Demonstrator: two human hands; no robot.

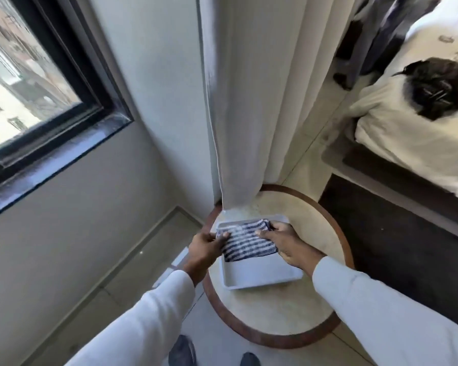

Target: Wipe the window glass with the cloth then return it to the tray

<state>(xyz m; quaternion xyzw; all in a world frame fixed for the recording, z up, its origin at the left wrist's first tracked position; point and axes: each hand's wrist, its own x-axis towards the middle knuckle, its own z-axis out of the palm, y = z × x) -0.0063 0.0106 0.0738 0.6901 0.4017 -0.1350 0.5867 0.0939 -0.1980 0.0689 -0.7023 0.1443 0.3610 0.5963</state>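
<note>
A folded cloth (245, 243) with dark blue and white stripes lies in the far half of a shallow grey tray (262, 277). The tray rests on a small round table. My left hand (205, 247) pinches the cloth's left edge between thumb and fingers. My right hand (288, 244) grips its right edge, thumb on top. Both arms wear white sleeves. The window glass (13, 83), set in a black frame, is at the upper left and shows buildings outside.
The round table (280, 310) has a pale top and a dark wooden rim. A white curtain (249, 88) hangs down to the tray's far edge. A bed with white bedding (407, 133) and a dark object on it stands at right. My shoes show at the bottom.
</note>
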